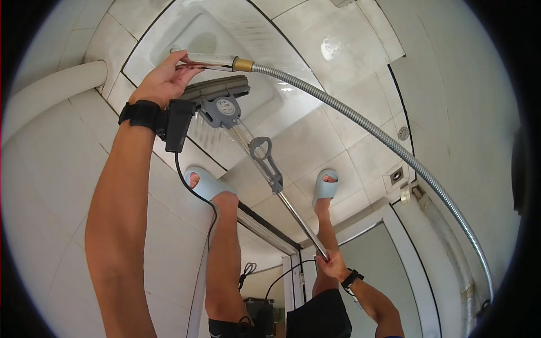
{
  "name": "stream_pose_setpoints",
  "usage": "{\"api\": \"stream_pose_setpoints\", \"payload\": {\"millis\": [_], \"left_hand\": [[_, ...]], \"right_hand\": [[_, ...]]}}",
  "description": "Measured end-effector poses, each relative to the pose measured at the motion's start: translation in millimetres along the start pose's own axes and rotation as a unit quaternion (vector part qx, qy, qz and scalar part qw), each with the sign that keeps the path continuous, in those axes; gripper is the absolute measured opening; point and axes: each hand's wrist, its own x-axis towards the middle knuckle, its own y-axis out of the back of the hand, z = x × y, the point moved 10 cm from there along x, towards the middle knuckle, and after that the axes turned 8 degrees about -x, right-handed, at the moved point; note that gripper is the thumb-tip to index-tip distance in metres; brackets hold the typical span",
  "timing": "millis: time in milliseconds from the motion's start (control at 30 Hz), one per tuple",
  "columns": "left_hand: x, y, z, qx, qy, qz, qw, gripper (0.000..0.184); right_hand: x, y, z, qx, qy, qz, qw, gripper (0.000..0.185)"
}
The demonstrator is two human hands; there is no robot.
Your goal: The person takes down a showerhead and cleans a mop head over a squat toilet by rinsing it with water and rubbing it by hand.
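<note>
My left hand (163, 81) is closed on the end of a chrome shower handle (211, 61), which joins a flexible metal hose (349, 111) at a brass-coloured fitting. Lower down, my right hand (333, 265) grips the metal pole of a mop (298, 218). The mop's grey head (225, 107), with a dark strip, is just below the shower handle, over the edge of a white squat toilet (253, 45). Whether the head touches my left hand or wrist device is hidden.
My feet, in light blue slippers (206, 183), stand on wet tiles. A floor drain (397, 175) and a round grate (403, 133) lie to the right. A white pipe (56, 96) curves at the left. A door frame (414, 265) is at lower right.
</note>
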Motion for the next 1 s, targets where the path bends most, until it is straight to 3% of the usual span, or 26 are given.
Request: {"api": "stream_pose_setpoints", "payload": {"millis": [133,233,567,1000], "left_hand": [[0,-10,-20,0.010,0.034,-0.021,0.999,0.023],[3,-12,-21,0.023,-0.013,0.001,1.000,0.022],[5,-33,-44,0.016,0.018,-0.036,0.999,0.023],[-20,-26,-31,0.028,0.000,-0.049,0.998,0.029]], "right_hand": [[-3,-7,13,0.032,0.008,-0.001,0.999,0.025],[-1,-6,8,0.026,0.012,-0.005,1.000,0.026],[-2,-5,10,0.025,0.032,-0.020,0.999,0.027],[-3,-13,24,0.030,0.013,-0.031,0.999,0.026]]}}
